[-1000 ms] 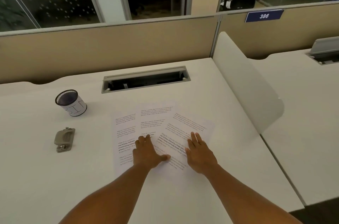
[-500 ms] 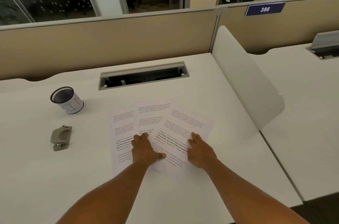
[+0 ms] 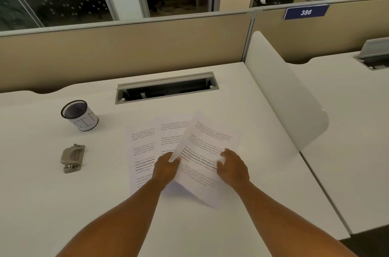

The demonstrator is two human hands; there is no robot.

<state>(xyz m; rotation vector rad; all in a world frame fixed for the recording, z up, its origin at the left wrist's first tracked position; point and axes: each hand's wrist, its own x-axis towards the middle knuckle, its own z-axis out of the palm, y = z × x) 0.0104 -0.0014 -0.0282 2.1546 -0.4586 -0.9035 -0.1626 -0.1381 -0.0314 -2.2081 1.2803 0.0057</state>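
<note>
Three printed sheets lie fanned on the white desk. The rightmost sheet is lifted off the desk and tilted, casting a shadow below it. My left hand pinches its left edge with thumb on top. My right hand grips its right side, fingers curled onto the page. The middle sheet and the left sheet stay flat on the desk, partly under the lifted one and my left hand.
A mesh pen cup with a white label stands at the left. Nearer lies a grey hole punch. An open cable tray sits behind the papers. A white curved divider bounds the desk on the right.
Both hands lay flat on the sheets before. Now they hold the rightmost sheet by its sides and have raised it off the desk.
</note>
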